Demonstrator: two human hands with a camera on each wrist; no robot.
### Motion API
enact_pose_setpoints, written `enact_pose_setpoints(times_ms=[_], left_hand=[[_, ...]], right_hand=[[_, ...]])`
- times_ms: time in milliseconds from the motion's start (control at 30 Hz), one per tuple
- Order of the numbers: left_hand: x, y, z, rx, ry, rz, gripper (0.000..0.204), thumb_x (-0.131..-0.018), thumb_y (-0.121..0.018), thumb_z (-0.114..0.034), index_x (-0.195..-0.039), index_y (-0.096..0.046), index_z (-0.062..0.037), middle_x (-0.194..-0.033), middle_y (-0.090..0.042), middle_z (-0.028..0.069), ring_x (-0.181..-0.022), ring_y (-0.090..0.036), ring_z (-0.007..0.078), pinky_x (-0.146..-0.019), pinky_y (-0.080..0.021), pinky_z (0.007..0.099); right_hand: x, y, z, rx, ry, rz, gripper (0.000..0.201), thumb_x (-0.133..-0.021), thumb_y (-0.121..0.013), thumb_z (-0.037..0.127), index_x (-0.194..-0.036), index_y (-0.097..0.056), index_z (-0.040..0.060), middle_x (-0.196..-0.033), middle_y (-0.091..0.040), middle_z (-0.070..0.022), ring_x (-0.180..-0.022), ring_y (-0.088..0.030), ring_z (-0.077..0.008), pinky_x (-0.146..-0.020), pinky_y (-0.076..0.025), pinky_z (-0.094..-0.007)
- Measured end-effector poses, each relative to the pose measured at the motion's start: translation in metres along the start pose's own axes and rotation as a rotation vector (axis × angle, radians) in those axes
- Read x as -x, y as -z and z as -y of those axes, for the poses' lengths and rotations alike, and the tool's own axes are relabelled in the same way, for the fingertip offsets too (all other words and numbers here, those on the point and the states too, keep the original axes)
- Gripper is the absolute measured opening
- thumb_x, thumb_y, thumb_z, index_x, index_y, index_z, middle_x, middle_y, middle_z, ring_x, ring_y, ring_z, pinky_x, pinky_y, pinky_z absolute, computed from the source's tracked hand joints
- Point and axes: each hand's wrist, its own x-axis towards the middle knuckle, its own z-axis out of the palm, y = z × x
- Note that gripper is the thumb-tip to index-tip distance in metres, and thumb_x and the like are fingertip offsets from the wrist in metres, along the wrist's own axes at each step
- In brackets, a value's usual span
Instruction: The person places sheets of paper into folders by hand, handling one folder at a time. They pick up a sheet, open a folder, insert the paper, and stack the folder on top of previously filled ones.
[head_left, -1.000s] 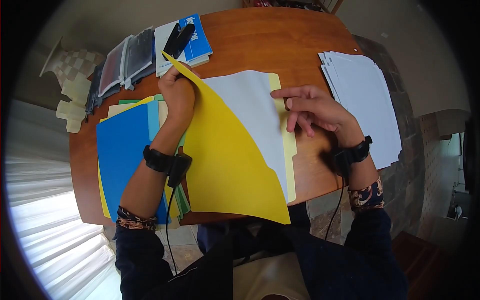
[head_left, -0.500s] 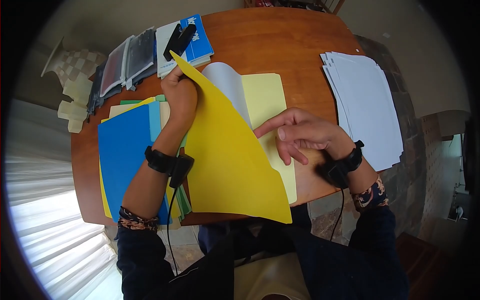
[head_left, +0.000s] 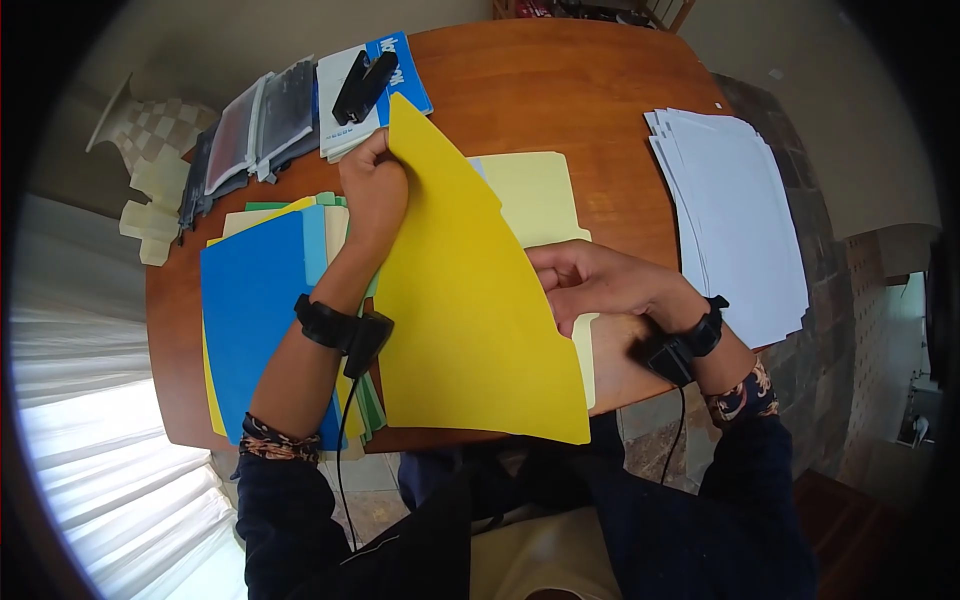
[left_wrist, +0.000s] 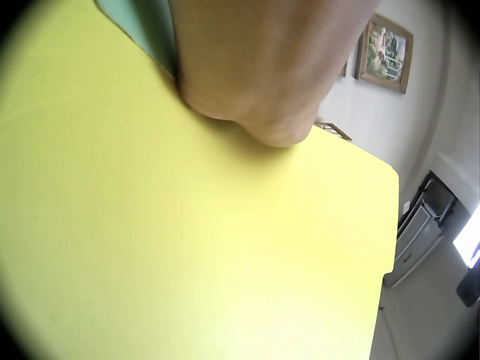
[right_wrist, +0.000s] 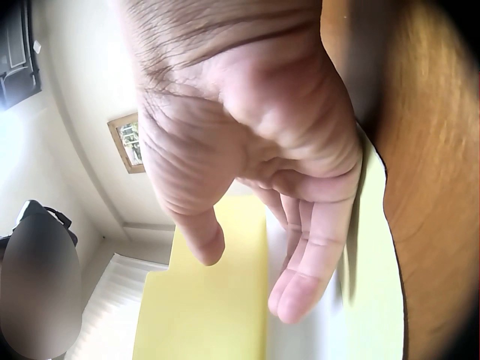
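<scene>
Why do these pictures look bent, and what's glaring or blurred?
Head view: the brown wooden table bows at its edges, likely a wide lens; the pleated white curtain glares. Left wrist view: the yellow card folder washes out low down. Right wrist view: a rounded grey-brown shape is too blurred to name.

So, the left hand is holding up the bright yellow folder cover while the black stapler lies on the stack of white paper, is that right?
The black stapler isn't there but on the blue-and-white notebook, as the head view shows. The left hand does hold up the yellow folder cover.
</scene>
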Motion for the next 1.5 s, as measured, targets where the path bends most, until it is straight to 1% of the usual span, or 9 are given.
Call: enact_pose_setpoints(times_ms=[300, 500, 633, 667, 700, 833, 1033, 1333, 1500], left_hand=[[-0.001, 0.006, 0.007, 0.072, -0.052, 0.024, 0.022, -0.085, -0.045, 0.010, -0.073, -0.057, -0.0033, -0.082, -0.065, 0.0062, -0.070, -0.054, 0.0105, -0.064, -0.044, 0.0237], [-0.005, 0.013, 0.020, 0.223, -0.114, 0.062, 0.021, -0.085, -0.046, 0.009, -0.072, -0.056, -0.0043, -0.075, -0.060, 0.0033, -0.069, -0.052, 0.0085, -0.061, -0.040, 0.0219], [-0.009, 0.018, 0.031, 0.371, -0.138, 0.179, 0.027, -0.080, -0.041, 0.015, -0.075, -0.061, -0.0014, -0.076, -0.061, 0.0017, -0.069, -0.051, 0.0085, -0.063, -0.040, 0.0227], [-0.008, 0.016, 0.027, 0.372, -0.139, 0.181, 0.027, -0.080, -0.041, 0.015, -0.075, -0.061, -0.0014, -0.076, -0.061, 0.0017, -0.069, -0.051, 0.0085, -0.063, -0.040, 0.0227], [-0.006, 0.013, 0.024, 0.287, -0.102, 0.146, 0.027, -0.080, -0.040, 0.015, -0.075, -0.062, -0.0008, -0.076, -0.062, 0.0015, -0.069, -0.053, 0.0085, -0.063, -0.041, 0.0229], [0.003, 0.001, -0.003, 0.106, -0.031, 0.103, 0.028, -0.079, -0.039, 0.013, -0.077, -0.065, 0.0017, -0.075, -0.064, 0.0021, -0.068, -0.056, 0.0081, -0.064, -0.044, 0.0235], [-0.003, 0.004, 0.010, 0.010, -0.030, 0.204, 0.028, -0.079, -0.040, 0.009, -0.080, -0.067, 0.0027, -0.071, -0.064, 0.0033, -0.063, -0.057, 0.0079, -0.060, -0.046, 0.0244], [-0.001, 0.002, 0.005, -0.060, -0.030, 0.226, 0.027, -0.079, -0.040, 0.008, -0.081, -0.067, 0.0032, -0.070, -0.064, 0.0041, -0.063, -0.058, 0.0089, -0.060, -0.046, 0.0250], [-0.002, 0.003, 0.007, -0.055, -0.039, 0.225, 0.026, -0.079, -0.041, 0.008, -0.080, -0.066, 0.0034, -0.069, -0.063, 0.0041, -0.063, -0.057, 0.0093, -0.061, -0.046, 0.0259]], right_hand=[[0.001, 0.001, 0.004, -0.037, 0.086, -0.154, 0.048, -0.096, -0.061, 0.010, -0.140, -0.047, -0.0030, -0.105, -0.068, -0.0114, -0.084, -0.070, -0.0171, -0.070, -0.060, -0.0285], [0.000, 0.013, 0.007, 0.185, 0.234, -0.762, 0.044, -0.098, -0.059, 0.015, -0.135, -0.051, -0.0063, -0.113, -0.067, -0.0133, -0.094, -0.068, -0.0176, -0.078, -0.058, -0.0295], [0.002, 0.010, 0.008, -0.016, 0.258, -0.630, 0.054, -0.095, -0.065, 0.021, -0.137, -0.048, -0.0079, -0.115, -0.066, -0.0176, -0.097, -0.069, -0.0223, -0.079, -0.060, -0.0320], [0.004, 0.008, 0.009, -0.101, 0.255, -0.445, 0.058, -0.095, -0.066, 0.024, -0.139, -0.046, -0.0072, -0.116, -0.066, -0.0180, -0.099, -0.069, -0.0237, -0.080, -0.060, -0.0328], [0.005, 0.006, 0.010, -0.185, 0.250, -0.259, 0.062, -0.095, -0.066, 0.026, -0.142, -0.043, -0.0065, -0.117, -0.066, -0.0183, -0.101, -0.068, -0.0252, -0.081, -0.061, -0.0335], [0.000, 0.002, 0.000, -0.131, 0.285, -0.114, 0.058, -0.098, -0.063, 0.022, -0.145, -0.041, -0.0040, -0.123, -0.064, -0.0177, -0.103, -0.068, -0.0236, -0.081, -0.061, -0.0320], [0.002, 0.000, 0.009, 0.031, 0.130, -0.217, 0.056, -0.097, -0.062, 0.017, -0.145, -0.041, -0.0031, -0.128, -0.063, -0.0126, -0.105, -0.067, -0.0165, -0.083, -0.060, -0.0279], [0.000, 0.006, -0.003, -0.135, 0.227, -0.252, 0.067, -0.099, -0.058, 0.043, -0.145, -0.040, -0.0023, -0.123, -0.063, -0.0120, -0.103, -0.067, -0.0132, -0.084, -0.057, -0.0242], [0.000, 0.006, -0.004, -0.146, 0.221, -0.272, 0.067, -0.099, -0.058, 0.043, -0.145, -0.041, -0.0020, -0.121, -0.064, -0.0108, -0.103, -0.066, -0.0131, -0.084, -0.057, -0.0250]])
